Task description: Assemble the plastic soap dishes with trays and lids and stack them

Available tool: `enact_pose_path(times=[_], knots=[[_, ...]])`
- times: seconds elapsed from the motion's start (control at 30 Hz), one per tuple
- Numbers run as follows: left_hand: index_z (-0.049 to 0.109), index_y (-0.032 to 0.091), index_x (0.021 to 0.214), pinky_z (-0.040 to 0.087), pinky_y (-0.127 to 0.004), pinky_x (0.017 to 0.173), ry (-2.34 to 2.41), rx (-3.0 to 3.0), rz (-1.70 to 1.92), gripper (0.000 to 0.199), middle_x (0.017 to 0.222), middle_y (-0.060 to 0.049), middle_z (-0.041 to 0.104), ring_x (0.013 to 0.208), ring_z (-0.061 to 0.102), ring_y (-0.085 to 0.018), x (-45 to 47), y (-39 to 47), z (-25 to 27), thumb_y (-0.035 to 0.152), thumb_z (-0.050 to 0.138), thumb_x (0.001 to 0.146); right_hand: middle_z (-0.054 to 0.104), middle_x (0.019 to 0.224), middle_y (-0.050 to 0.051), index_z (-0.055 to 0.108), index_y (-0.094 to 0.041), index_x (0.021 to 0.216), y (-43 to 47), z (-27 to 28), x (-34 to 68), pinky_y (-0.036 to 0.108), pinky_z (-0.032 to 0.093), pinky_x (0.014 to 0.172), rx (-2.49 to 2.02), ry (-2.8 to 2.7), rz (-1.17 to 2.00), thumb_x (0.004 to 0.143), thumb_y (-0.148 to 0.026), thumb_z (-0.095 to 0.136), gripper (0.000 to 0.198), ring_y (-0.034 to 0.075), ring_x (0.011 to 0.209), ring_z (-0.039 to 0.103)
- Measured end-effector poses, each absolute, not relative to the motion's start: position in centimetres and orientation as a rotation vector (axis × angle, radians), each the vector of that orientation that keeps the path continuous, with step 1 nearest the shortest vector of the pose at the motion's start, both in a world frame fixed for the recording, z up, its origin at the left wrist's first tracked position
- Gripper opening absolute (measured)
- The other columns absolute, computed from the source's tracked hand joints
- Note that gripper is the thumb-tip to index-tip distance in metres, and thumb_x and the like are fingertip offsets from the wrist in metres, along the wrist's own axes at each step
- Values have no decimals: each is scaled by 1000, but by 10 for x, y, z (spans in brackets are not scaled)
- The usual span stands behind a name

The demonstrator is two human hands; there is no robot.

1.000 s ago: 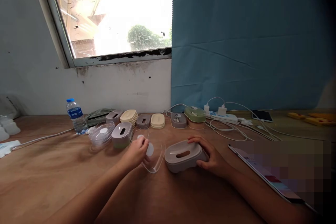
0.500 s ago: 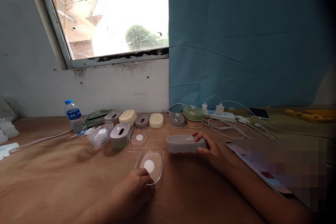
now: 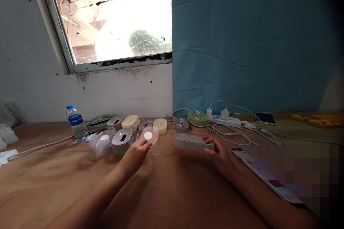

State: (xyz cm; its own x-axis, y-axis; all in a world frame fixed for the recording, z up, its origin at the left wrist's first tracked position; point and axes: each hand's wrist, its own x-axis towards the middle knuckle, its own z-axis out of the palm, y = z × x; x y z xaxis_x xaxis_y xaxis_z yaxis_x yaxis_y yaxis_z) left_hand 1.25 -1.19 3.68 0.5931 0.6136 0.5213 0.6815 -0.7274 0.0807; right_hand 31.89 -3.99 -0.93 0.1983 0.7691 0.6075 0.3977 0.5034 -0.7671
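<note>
My left hand (image 3: 138, 154) is closed on the near edge of a clear plastic oval tray (image 3: 153, 136) with a round white label. The tray is tilted up in front of the back row of boxes. On the right, my right hand (image 3: 218, 151) grips one end of a grey oval box (image 3: 192, 143), thumb at its side and fingers on its top. A lilac box with a slot (image 3: 122, 141) stands left of the tray. Beyond that are stacked clear trays (image 3: 100, 139). Cream lids (image 3: 160, 126) sit behind the held tray.
A water bottle (image 3: 76, 123) stands at the back left. Behind the grey box are a grey case (image 3: 181, 125) and a green container (image 3: 197, 118). A power strip (image 3: 227, 119) with white cables lies at the back right. A tablet (image 3: 264, 175) rests beside my right forearm.
My left hand has carried the clear tray away from me, up toward the back row. The grey box has shifted slightly right with my right hand.
</note>
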Motion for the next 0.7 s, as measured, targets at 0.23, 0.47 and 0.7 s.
enact_pose_path(times=[0.23, 0.47, 0.7], knots=[[58, 17, 93, 44, -29, 74, -1270, -2651, -744, 24, 89, -7, 56, 81, 53, -17, 9, 15, 16, 11, 36, 84, 52, 97, 6, 50, -22, 73, -43, -7, 317, 36, 41, 78, -1100, -1479, 329, 61, -33, 57, 18, 26, 94, 49], [57, 15, 96, 42, -28, 76, -1277, -2655, -613, 27, 89, -8, 55, 82, 53, -18, -5, 25, 0, 12, 33, 85, 51, 96, 6, 51, -22, 73, -43, -8, 317, 35, 41, 78, -1095, -1494, 330, 62, -35, 57, 18, 26, 95, 49], [54, 17, 102, 42, -32, 78, -1201, -2632, -475, 26, 92, -8, 56, 84, 53, -19, -11, 24, -1, 20, 36, 85, 52, 96, 6, 51, -22, 74, -44, -6, 316, 35, 42, 77, -1125, -1503, 290, 61, -33, 57, 18, 25, 92, 50]])
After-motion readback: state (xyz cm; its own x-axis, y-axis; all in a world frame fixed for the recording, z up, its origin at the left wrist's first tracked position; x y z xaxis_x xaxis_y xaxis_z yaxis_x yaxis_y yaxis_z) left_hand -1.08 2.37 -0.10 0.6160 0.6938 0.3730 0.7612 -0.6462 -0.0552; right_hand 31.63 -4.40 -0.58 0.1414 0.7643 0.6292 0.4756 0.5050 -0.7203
